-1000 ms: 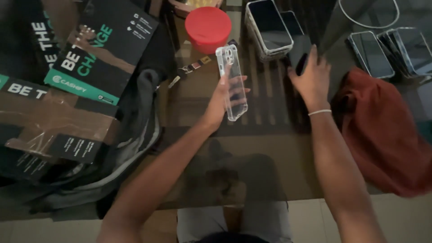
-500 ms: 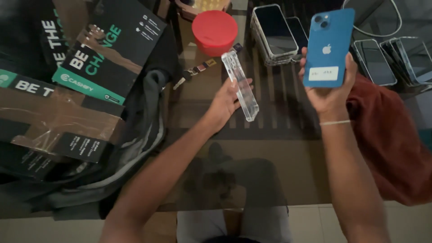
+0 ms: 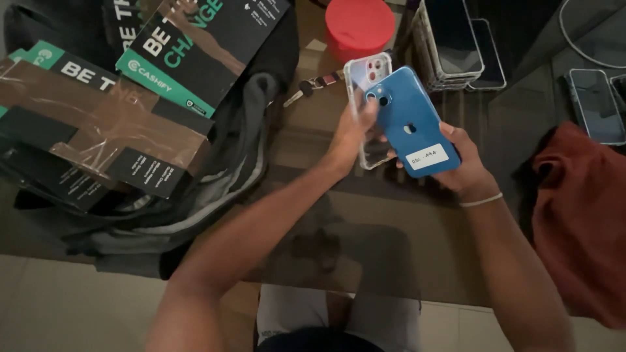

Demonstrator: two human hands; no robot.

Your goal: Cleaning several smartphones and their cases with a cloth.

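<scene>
My left hand (image 3: pixel 351 133) grips a clear phone case (image 3: pixel 366 98) with a camera cut-out at its top. My right hand (image 3: pixel 464 171) holds a blue phone (image 3: pixel 412 120) back side up, a white sticker on its lower part. The phone's left edge overlaps the case, and both hover over the dark glass table (image 3: pixel 365 221). A thin white band sits on my right wrist.
A red lid (image 3: pixel 360 25) stands at the back. A stack of phones (image 3: pixel 453 42) lies right of it, with more phones (image 3: pixel 595 104) at the far right. Black and green packages (image 3: pixel 124 98) rest on a grey bag (image 3: pixel 215 176) at left. A red cloth (image 3: pixel 583 215) lies right.
My right hand picked a blue phone off the table, lifted it, then brought it left and down against the clear case. My left hand turned the case flatter toward it.
</scene>
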